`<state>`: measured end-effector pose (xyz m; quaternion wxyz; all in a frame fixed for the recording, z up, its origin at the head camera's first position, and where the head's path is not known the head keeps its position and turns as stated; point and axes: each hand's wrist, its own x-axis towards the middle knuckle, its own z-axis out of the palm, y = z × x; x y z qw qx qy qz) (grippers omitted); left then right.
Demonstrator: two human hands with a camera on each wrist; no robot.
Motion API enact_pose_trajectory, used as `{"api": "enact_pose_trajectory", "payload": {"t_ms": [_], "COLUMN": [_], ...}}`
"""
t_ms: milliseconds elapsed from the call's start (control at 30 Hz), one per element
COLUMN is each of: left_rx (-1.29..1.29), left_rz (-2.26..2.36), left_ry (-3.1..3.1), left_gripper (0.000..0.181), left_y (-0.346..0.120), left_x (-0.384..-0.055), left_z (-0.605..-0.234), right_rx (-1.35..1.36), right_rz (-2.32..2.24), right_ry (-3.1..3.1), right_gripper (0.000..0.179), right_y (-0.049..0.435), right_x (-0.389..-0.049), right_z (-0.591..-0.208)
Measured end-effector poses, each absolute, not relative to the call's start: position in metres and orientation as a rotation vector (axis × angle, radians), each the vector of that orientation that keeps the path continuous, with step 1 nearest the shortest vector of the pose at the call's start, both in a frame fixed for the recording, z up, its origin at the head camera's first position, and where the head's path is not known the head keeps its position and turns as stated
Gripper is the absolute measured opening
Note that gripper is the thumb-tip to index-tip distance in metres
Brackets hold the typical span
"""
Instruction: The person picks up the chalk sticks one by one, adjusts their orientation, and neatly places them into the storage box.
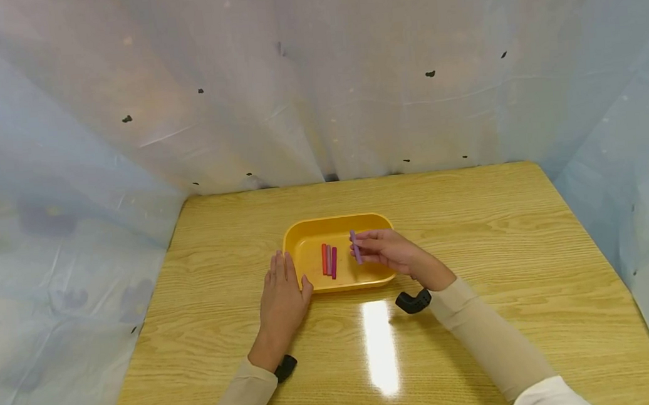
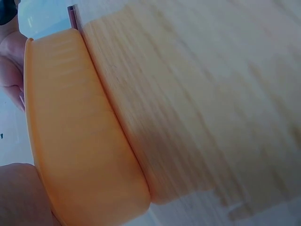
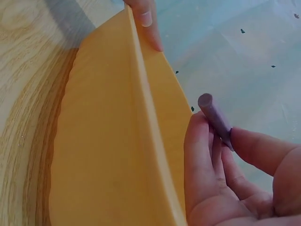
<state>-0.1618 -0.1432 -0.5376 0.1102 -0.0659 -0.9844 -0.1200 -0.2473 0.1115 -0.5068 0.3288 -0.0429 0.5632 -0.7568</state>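
A yellow plastic tray (image 1: 342, 286) with rounded corners stands on the table. My right hand (image 1: 387, 248) is over its right part and pinches a purple stick (image 1: 356, 248) between thumb and fingers. In the right wrist view that purple stick (image 3: 214, 115) is a smooth cylinder with a flat end, like chalk or a crayon. On the tray's floor a red-orange stick (image 1: 325, 259), a mauve stick (image 1: 329, 260) and a magenta stick (image 1: 334, 263) lie side by side. My left hand (image 1: 283, 296) rests against the tray's left end, fingers straight, thumb at the near-left corner.
The wood-grain table (image 1: 473, 230) extends on all sides of the tray. A pale plastic sheet (image 1: 316, 90) hangs behind and at both sides. Black wrist devices sit near my right wrist (image 1: 413, 301) and left wrist (image 1: 285, 368).
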Motion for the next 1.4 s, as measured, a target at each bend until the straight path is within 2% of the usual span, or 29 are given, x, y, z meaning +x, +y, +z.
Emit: {"api": "enact_pose_trajectory", "payload": {"t_ms": [1400], "left_rx": [-0.168], "left_rz": [-0.333], "left_ry": [-2.912], "left_gripper": [0.064], "left_y": [-0.142], "left_x": [-0.162], "left_z": [-0.538], "right_rx": [0.137], "right_rz": [-1.835], "right_ry": [1.737], "right_gripper": [0.033], "right_y": [0.077], "right_x": [-0.269], "right_z": [-0.531]}}
